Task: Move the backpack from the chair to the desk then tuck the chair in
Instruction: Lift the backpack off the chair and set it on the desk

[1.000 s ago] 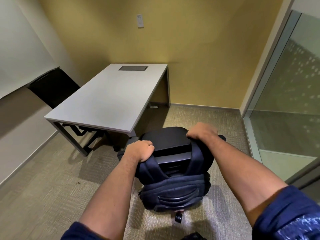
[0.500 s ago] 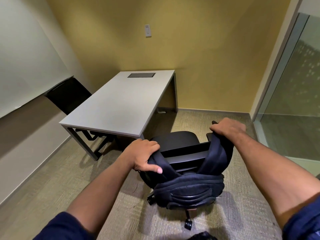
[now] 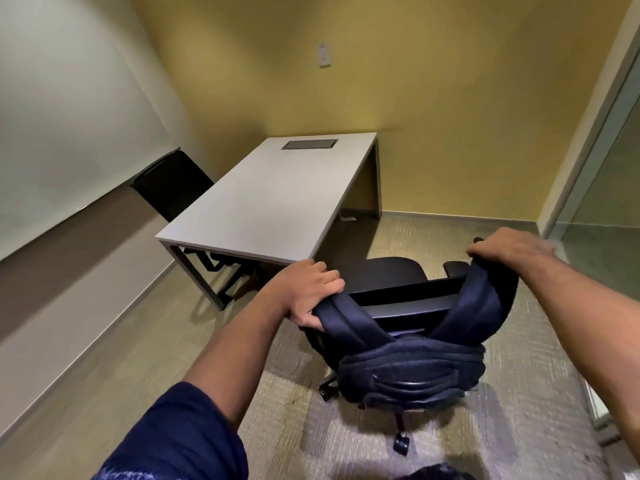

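A dark navy backpack (image 3: pixel 410 374) hangs behind the backrest of a black wheeled office chair (image 3: pixel 393 271), its two shoulder straps stretched up and apart. My left hand (image 3: pixel 308 294) grips the left strap beside the backrest's left end. My right hand (image 3: pixel 509 245) grips the right strap above the chair's right armrest. The backrest top shows between the straps. A white desk (image 3: pixel 273 202) stands beyond the chair against the yellow wall. The chair's seat lies near the desk's front right corner.
A second black chair (image 3: pixel 171 183) sits on the desk's far left side by a whiteboard wall. A dark cable panel (image 3: pixel 309 144) is set in the desktop's far end. A glass partition (image 3: pixel 609 174) runs along the right. Carpet covers the floor.
Both hands have spread wider and lifted, pulling the straps apart and up off the chair back. The view has tilted upward and pulled back a little.
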Demonstrator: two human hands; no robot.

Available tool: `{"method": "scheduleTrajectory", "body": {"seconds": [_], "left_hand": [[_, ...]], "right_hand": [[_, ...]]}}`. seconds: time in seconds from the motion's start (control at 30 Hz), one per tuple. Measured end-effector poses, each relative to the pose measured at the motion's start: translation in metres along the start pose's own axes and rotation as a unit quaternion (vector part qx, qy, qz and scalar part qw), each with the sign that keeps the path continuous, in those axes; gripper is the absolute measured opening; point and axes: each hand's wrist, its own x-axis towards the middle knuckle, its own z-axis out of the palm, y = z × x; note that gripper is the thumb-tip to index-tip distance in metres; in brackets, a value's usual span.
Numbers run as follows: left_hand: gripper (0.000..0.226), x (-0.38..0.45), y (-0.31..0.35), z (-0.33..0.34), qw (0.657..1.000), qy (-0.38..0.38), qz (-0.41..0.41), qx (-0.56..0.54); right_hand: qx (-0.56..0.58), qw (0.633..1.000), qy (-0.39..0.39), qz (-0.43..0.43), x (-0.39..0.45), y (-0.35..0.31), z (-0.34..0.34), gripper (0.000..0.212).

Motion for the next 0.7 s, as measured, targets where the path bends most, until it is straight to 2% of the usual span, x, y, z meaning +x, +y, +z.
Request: {"method": "scheduleTrajectory", "body": {"seconds": [0.2, 0.47, 0.7], "left_hand": [[0.067, -0.002, -0.016, -0.021, 0.998, -0.004, 0.041, 0.04], [0.079, -0.009, -0.014, -0.035, 0.997, -0.05, 0.004, 0.064], [0.077, -0.022, 0.014, -0.041, 0.995, -0.084, -0.032, 0.041]], "right_hand": [[-0.024, 0.999, -0.028, 0.023, -0.01, 0.0, 0.002, 0.041], [-0.026, 0.998, -0.04, 0.031, -0.021, -0.001, -0.001, 0.044], [-0.034, 0.998, -0.052, 0.01, -0.017, -0.002, -0.001, 0.039]]}}
